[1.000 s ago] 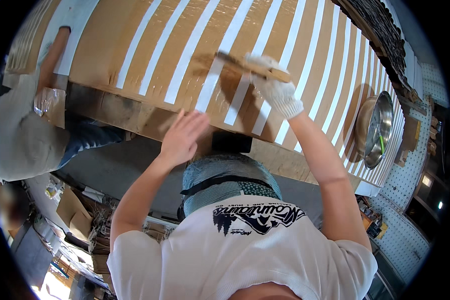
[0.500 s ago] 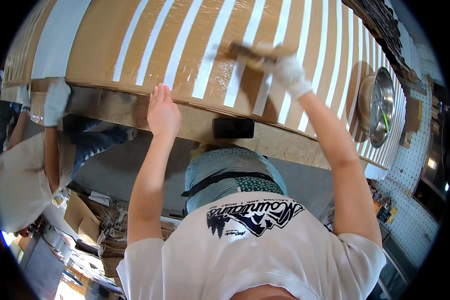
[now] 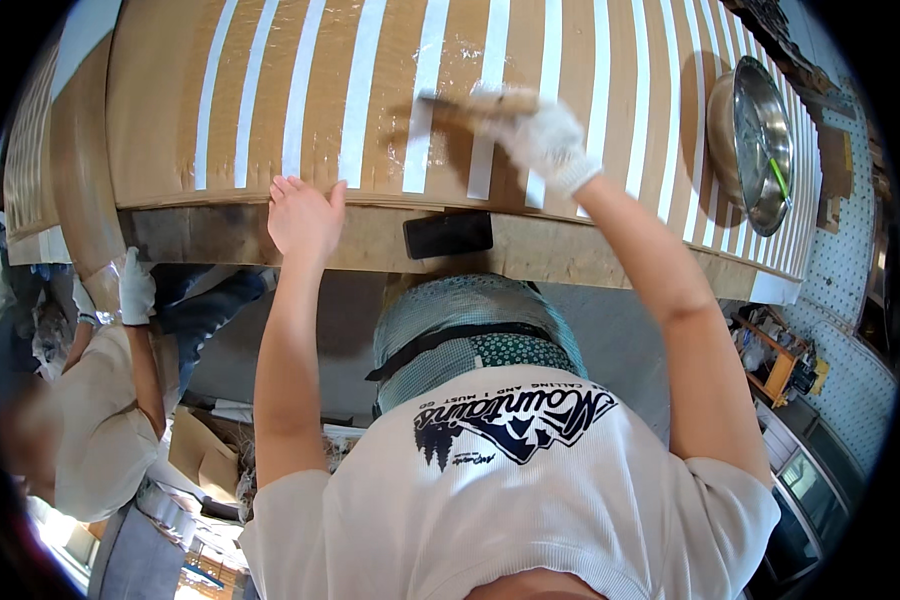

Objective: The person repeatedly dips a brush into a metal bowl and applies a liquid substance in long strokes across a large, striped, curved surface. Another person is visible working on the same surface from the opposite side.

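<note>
Long brown sheets with white stripes (image 3: 155, 130) lie stacked on a wooden table, their top glossy and wet-looking in places. My right hand (image 3: 545, 145), in a white knitted glove, is closed around a flat brush (image 3: 470, 108) with a wooden-looking handle. Its dark end is over a white stripe, right of the stack's middle-left; whether the bristles touch is hard to tell. Bare, my left hand (image 3: 305, 215) rests at the near edge of the stack with fingers stretched out and thumb apart, holding nothing.
A black phone (image 3: 448, 235) lies on the table's near ledge. On the stripes at right stands a metal bowl (image 3: 727, 140) with a green-handled tool (image 3: 779, 180) in it. At left, a co-worker's gloved hand (image 3: 137, 288) holds a long brown strip (image 3: 85, 180). Cardboard (image 3: 202, 450) lies below.
The whole view has shifted. My left thumb has spread away from the fingers, and the brush has moved slightly over the stripes. The co-worker's hands have come back from the stack with a brown strip.
</note>
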The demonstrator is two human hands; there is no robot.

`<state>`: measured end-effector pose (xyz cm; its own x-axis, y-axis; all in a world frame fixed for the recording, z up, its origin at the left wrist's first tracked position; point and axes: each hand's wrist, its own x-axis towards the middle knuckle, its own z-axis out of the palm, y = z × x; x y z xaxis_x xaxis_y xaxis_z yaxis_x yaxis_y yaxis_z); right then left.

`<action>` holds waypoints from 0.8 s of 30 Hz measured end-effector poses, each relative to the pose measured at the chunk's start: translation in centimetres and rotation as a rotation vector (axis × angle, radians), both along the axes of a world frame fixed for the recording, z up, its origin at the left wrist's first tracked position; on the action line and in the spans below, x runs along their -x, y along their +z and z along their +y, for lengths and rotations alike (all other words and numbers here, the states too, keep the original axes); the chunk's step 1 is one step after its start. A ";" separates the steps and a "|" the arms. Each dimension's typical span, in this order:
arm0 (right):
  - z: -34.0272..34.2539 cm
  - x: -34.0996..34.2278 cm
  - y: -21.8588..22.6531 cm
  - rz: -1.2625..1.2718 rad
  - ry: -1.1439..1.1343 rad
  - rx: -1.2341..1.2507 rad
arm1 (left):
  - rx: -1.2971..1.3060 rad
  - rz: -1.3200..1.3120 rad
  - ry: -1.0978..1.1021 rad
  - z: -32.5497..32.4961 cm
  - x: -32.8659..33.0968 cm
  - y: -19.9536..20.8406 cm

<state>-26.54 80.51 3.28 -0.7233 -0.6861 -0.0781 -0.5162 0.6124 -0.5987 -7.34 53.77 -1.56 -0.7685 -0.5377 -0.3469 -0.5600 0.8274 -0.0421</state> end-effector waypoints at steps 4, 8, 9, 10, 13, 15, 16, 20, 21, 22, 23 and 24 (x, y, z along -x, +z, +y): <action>0.9 -0.8 1.1 0.396 -0.028 -0.124 | -0.016 -0.163 0.039 1.4 1.7 2.1; 2.2 -6.4 0.0 0.297 0.088 -0.033 | -0.029 -0.212 0.072 1.9 3.0 2.7; 2.3 -6.4 1.2 0.125 0.117 -0.075 | -0.015 -0.200 0.071 2.1 2.7 2.6; 2.4 -5.4 0.8 0.105 0.104 -0.023 | 0.007 -0.219 0.056 2.3 2.7 2.3; 1.4 -0.3 2.0 -0.002 -0.124 -0.040 | 0.020 -0.264 0.026 2.4 3.5 1.9; 0.6 5.4 2.4 0.048 -0.163 -0.159 | 0.009 -0.253 0.021 2.7 3.9 2.1; 0.0 8.0 2.8 0.067 -0.200 -0.157 | 0.056 -0.222 0.009 2.7 3.6 1.5; -2.9 20.2 1.3 0.230 -0.277 -0.186 | -0.065 -0.211 0.173 3.1 5.1 3.2; -3.4 23.3 0.8 0.275 -0.287 -0.164 | -0.073 -0.216 0.201 3.2 5.4 3.4; -3.9 26.5 0.3 0.331 -0.304 -0.171 | -0.082 -0.222 0.230 3.2 5.6 3.1; -5.1 29.5 -0.3 0.383 -0.305 -0.171 | -0.061 -0.259 0.218 3.2 5.0 2.6; -5.9 32.8 -1.0 0.431 -0.315 -0.176 | -0.041 -0.300 0.196 3.0 4.5 1.8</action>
